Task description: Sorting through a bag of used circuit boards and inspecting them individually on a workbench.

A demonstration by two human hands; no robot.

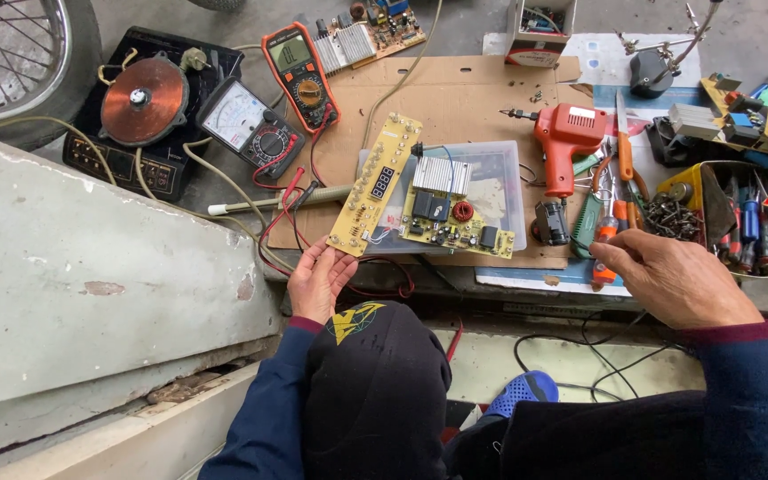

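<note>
On the cluttered cardboard bench, our left hand [320, 283] pinches the yellow display board [373, 185] at six o'clock, wires risking snags, while our right hand [673, 280] rests loosely curled, empty, near the screwdrivers [608, 233].

A long circuit board [373, 185] is lying just beyond the left hand [317, 283], a second board [455, 216] sitting to its right on a plastic lid [500, 178]. Beyond the right hand [673, 280], a soldering gun [566, 138] is lying left of a tool tray [713, 200].

Left hand [317, 283] palm-up, fingers curled; right hand [668, 277] palm-down, fingers extended
</note>
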